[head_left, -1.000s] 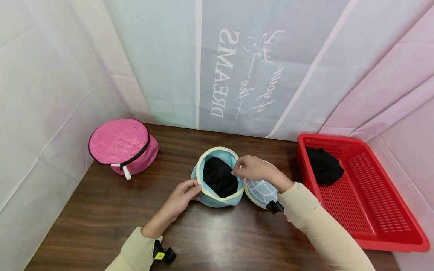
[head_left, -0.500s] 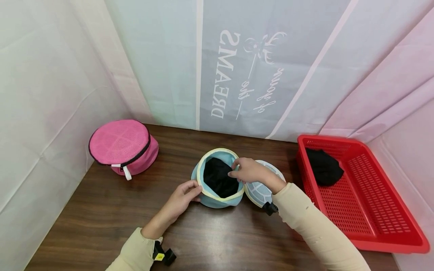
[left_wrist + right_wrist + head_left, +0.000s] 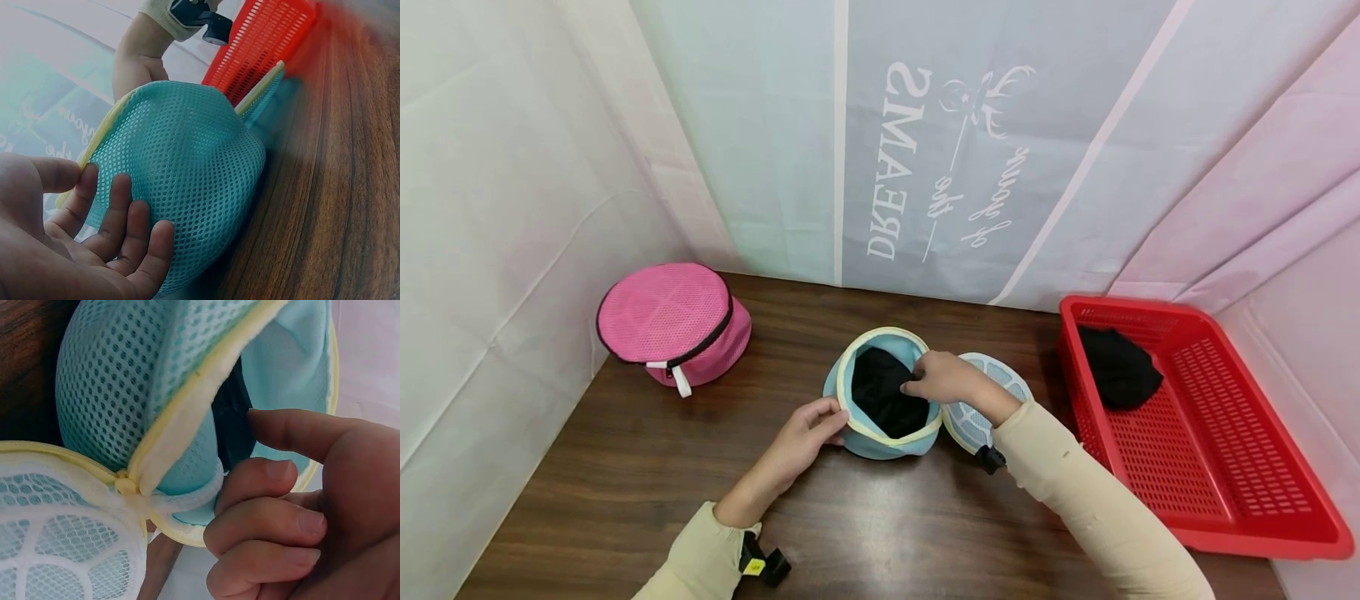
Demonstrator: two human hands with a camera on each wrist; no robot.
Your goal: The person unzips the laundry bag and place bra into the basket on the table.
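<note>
A light blue mesh laundry bag point(image 3: 880, 447) with a yellow rim stands open on the dark wood table. Bunched black cloth point(image 3: 880, 392) lies inside it. My left hand point(image 3: 805, 433) pinches the rim on its left side, thumb against index finger, while the other fingers curve loosely beside the mesh in the left wrist view point(image 3: 115, 231). Over the right part of the opening is my right hand point(image 3: 951, 379). Its thumb point(image 3: 300, 431) points at the black cloth, apart from the bent fingers below. The bag's white-ribbed lid point(image 3: 62, 544) hangs folded back, partly under the right wrist.
A red plastic basket point(image 3: 1217, 542) stands at the right with another piece of black cloth point(image 3: 1116, 371) inside. At the left is a zipped pink mesh bag point(image 3: 666, 312) with a white pull tab. Printed fabric point(image 3: 760, 150) hangs behind the table.
My right hand has shifted slightly left, further over the opening, its thumb now nearer the black cloth. More of the lid shows. The left hand keeps its pinch on the rim.
</note>
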